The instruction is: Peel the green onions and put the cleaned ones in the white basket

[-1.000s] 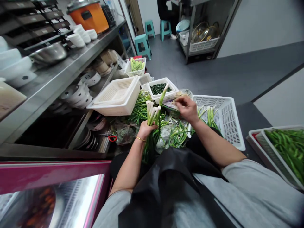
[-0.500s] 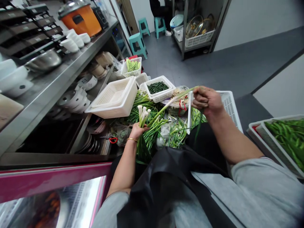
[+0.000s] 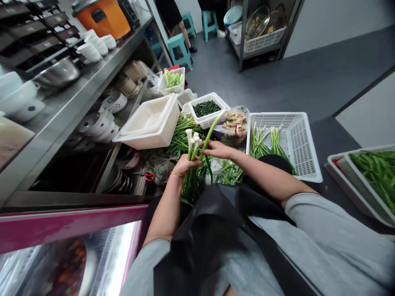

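Two bare hands show in my head-camera view, close together just beyond the black apron (image 3: pixel 216 222). The left hand (image 3: pixel 184 165) has its fingers wrapped around a bunch of green onions (image 3: pixel 191 144), white root ends up, leaves hanging below the fist. The right hand (image 3: pixel 219 149) is just beside it, fingertips at a single stalk (image 3: pixel 211 130) that leans up and to the right; I cannot tell whether those fingers are closed on it. To the right I see a large white basket (image 3: pixel 300 142) with more onions (image 3: pixel 277 142) in its left part. Farther ahead sits a small white basket (image 3: pixel 212 119) of dark green pods (image 3: pixel 206 108) (a plastic bag (image 3: pixel 228 126) is beside it).
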Motion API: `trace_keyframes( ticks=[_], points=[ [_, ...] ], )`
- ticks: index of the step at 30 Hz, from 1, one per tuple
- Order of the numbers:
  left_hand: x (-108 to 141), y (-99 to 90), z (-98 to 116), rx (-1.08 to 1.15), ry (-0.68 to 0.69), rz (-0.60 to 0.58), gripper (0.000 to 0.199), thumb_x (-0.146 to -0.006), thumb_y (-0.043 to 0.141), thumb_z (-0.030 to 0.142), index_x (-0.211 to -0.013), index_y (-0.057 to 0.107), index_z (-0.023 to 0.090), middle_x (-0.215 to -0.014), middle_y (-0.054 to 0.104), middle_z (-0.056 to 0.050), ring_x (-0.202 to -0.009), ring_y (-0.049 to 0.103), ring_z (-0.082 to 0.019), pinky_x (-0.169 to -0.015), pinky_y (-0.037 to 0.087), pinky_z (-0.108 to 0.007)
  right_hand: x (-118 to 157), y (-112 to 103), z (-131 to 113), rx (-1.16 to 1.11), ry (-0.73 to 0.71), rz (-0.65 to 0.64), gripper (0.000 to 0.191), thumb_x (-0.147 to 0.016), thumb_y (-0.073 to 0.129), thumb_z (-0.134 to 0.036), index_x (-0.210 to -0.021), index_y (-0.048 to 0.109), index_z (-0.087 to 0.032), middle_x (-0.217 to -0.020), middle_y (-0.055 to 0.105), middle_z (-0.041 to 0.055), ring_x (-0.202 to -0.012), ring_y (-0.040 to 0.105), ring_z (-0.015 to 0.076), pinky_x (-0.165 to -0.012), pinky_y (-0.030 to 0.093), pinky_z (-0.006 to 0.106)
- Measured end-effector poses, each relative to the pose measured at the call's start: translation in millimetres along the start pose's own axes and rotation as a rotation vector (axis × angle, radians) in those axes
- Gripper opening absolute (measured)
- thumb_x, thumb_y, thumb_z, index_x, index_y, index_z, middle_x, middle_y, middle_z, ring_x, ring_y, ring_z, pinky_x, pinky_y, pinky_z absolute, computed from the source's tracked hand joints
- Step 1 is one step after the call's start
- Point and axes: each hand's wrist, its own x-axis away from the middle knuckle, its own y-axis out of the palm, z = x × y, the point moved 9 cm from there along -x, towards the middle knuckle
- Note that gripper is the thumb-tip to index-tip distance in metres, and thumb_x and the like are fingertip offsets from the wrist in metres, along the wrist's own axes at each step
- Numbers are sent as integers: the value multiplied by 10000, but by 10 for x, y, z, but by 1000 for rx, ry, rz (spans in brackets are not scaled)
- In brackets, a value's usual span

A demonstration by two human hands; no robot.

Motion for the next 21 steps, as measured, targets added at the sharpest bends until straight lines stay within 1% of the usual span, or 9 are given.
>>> trace_keyframes(
  ticks=[3, 5, 8, 11, 13, 14, 16, 19, 21],
  points=[
    [34, -33, -62, 1, 15, -92, 216, -576, 773, 297, -652, 687, 114, -604, 653, -32, -532, 507, -116, -530, 365, -242, 100, 133, -264, -22, -20, -93, 273, -836, 588, -345, -680, 591, -121, -530, 541, 8, -528, 496, 113, -540, 407, 224],
    [83, -118, -149, 11, 19, -138, 217, -577, 773, 290, -673, 683, 117, -606, 656, -33, -545, 528, -126, -543, 377, -247, 320, -99, -337, -94, -11, -60, 286, -858, 557, -362, -676, 565, -142, -490, 466, -21, -440, 409, 82, -448, 341, 207],
    [133, -304, -288, 70, 16, -99, 221, -572, 773, 285, -678, 662, 126, -595, 656, -30, -548, 548, -137, -542, 379, -251, 815, -936, -396, -452, -50, 203, 271, -901, 492, -421, -748, 534, -202, -447, 252, -81, -342, 205, 52, -357, 193, 180],
    [116, -373, -336, 137, 13, -52, 231, -570, 773, 285, -683, 647, 127, -600, 666, -41, -544, 556, -143, -521, 372, -250, 1348, -1896, -485, -660, -280, 572, 213, -898, 538, -381, -741, 539, -236, -465, 187, -78, -359, 130, 55, -353, 154, 174],
    [71, -339, -302, 155, 13, -46, 233, -575, 771, 284, -680, 645, 119, -597, 671, -53, -544, 560, -145, -504, 364, -245, 1505, -2222, -459, -670, -401, 715, 253, -933, 470, -410, -748, 555, -259, -454, 197, -70, -371, 111, 73, -349, 164, 177],
    [47, -311, -275, 169, 10, -46, 237, -574, 770, 288, -679, 644, 117, -596, 673, -59, -544, 564, -148, -497, 361, -243, 1464, -2243, -408, -593, -397, 732, 302, -953, 416, -425, -748, 565, -263, -437, 219, -68, -367, 131, 81, -349, 189, 175],
    [7, -247, -222, 210, 4, -50, 253, -564, 772, 297, -681, 639, 117, -602, 678, -64, -549, 577, -156, -492, 363, -242, 1147, -2006, -243, -294, -261, 637, 365, -953, 383, -430, -767, 622, -225, -446, 366, -61, -389, 295, 82, -394, 331, 171],
    [-8, -152, -171, 227, 2, -72, 263, -558, 774, 309, -682, 642, 120, -613, 678, -63, -550, 581, -158, -495, 366, -243, 526, -1294, 38, 67, -44, 395, 301, -761, 674, -390, -808, 686, -93, -684, 627, 35, -673, 573, 112, -666, 497, 189],
    [16, -83, -156, 193, 2, -100, 259, -559, 777, 313, -672, 653, 116, -612, 676, -62, -532, 560, -144, -496, 357, -242, 212, -762, 11, 14, -70, 213, 434, -640, 785, -334, -977, 681, -82, -888, 675, 85, -808, 622, 157, -769, 516, 252]
  ],
)
